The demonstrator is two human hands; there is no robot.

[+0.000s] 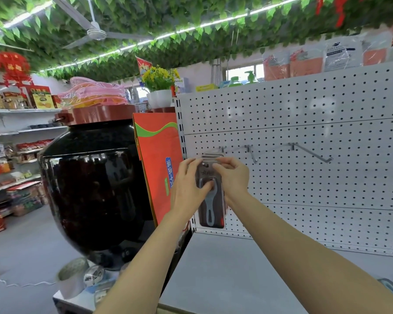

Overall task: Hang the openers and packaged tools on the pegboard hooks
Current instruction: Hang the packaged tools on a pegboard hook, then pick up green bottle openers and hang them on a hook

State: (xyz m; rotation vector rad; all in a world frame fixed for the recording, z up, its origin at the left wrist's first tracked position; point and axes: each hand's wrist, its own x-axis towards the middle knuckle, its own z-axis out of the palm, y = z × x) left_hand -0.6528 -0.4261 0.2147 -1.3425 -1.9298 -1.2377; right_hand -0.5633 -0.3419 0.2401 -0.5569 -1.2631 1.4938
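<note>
- Both of your hands grip one packaged tool (210,200): your left hand (191,184) pinches its left edge with the thumb pressed across the clear front, and your right hand (233,175) closes on its top right corner.
- That pack is a flat, glossy blister card with rounded corners, holding a grey-and-black opener with a slim handle; it hangs upright against the pegboard (304,177) at the board's left edge.
- Behind its top you can see the edges of more flat cards, stacked on the leftmost hook (222,148).
- To the right, two more thin metal hooks stick out bare: a short one (252,154) and a long one (311,152) with an upturned tip.
- Your pegboard is a matte white panel dotted with even rows of small round holes, standing on a smooth grey shelf (225,268).
- Left of the board stands a red printed carton (157,159), and beyond it a large, shiny black rounded jar (91,189) with a reddish-brown lid.
</note>
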